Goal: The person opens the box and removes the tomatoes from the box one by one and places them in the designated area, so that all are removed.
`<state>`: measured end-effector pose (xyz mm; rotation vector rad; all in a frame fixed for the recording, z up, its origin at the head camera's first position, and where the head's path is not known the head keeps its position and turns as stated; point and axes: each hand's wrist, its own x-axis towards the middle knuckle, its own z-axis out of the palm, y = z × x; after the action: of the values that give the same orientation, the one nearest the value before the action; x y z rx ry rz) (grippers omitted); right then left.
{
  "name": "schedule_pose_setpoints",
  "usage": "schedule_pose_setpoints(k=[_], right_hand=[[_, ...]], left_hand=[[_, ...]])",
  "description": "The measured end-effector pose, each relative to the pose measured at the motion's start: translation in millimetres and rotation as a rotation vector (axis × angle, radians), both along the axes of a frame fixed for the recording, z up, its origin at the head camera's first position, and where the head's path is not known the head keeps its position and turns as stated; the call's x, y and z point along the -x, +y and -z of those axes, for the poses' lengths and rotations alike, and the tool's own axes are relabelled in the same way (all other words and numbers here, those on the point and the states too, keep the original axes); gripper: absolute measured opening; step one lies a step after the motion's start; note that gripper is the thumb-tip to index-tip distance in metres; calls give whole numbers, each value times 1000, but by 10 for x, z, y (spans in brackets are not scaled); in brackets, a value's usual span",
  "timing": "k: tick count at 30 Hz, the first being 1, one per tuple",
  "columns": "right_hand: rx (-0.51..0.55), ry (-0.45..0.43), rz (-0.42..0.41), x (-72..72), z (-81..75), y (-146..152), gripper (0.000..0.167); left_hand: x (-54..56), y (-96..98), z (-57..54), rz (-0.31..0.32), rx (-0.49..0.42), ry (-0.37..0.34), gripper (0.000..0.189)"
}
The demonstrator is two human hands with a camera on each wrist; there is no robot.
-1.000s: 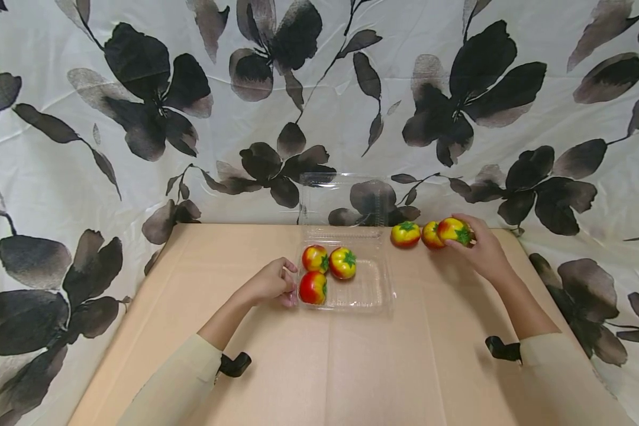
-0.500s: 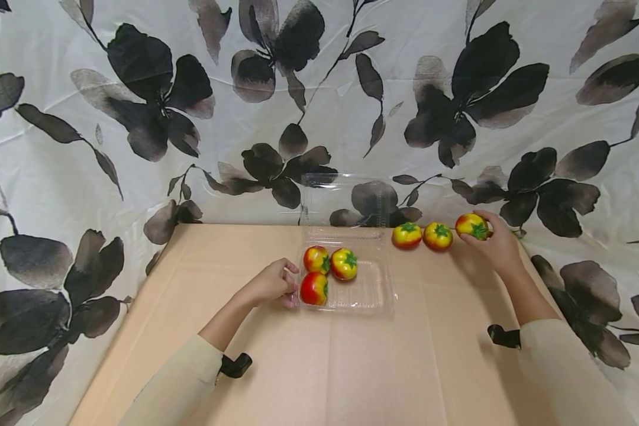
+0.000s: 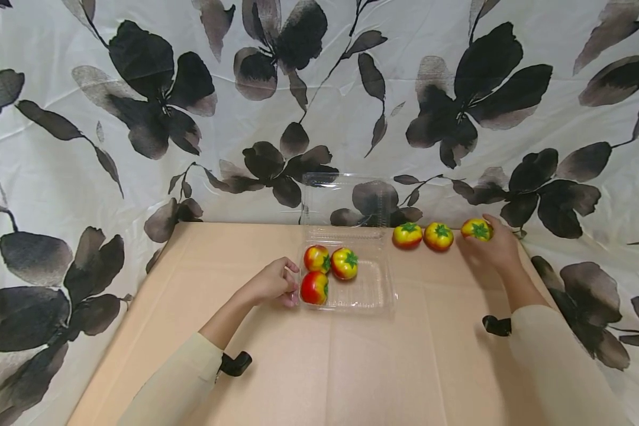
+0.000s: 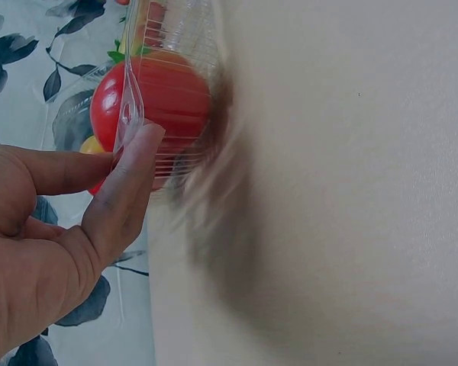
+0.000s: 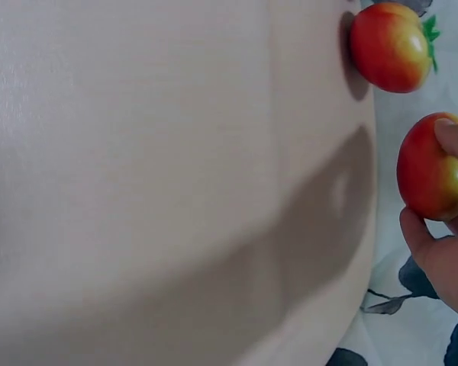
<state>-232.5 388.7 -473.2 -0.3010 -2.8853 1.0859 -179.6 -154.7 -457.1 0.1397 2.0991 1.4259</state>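
In the head view a clear plastic clamshell box (image 3: 371, 287) stands with its lid raised at the back. Three red-and-yellow tomatoes with green leafy tops lie inside: a back-left one (image 3: 316, 259), a front-left one (image 3: 313, 288) and a right one (image 3: 344, 264). My left hand (image 3: 271, 283) pinches the box's left rim (image 4: 130, 99) between thumb and finger. At the back right, my right hand (image 3: 497, 245) grips another tomato (image 5: 431, 171), which hangs clear of its shadow in the right wrist view. Nearest to it is a loose tomato (image 3: 438, 236), with a second loose tomato (image 3: 407, 235) beside the box.
Everything stands on a beige table (image 3: 351, 367), with the box and loose tomatoes near its far edge. Behind hangs a white cloth (image 3: 373, 136) with dark flowers. Black wrist cameras show on the left sleeve (image 3: 176, 378) and right sleeve (image 3: 559, 361).
My right hand has carried its tomato rightward, away from the two loose ones, now with a gap between. The left hand and the box have stayed in place.
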Motion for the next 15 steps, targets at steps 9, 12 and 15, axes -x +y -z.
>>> schedule_pose_setpoints(k=[9, 12, 15], right_hand=[[-24, -97, 92, 47, 143, -8, 84], [-29, -97, 103, 71, 179, -6, 85], [-42, -109, 110, 93, 213, -3, 85]], left_hand=[[11, -11, 12, 2, -12, -3, 36], [6, -6, 8, -2, -16, -2, 36], [1, -8, 7, -6, -13, 2, 35]])
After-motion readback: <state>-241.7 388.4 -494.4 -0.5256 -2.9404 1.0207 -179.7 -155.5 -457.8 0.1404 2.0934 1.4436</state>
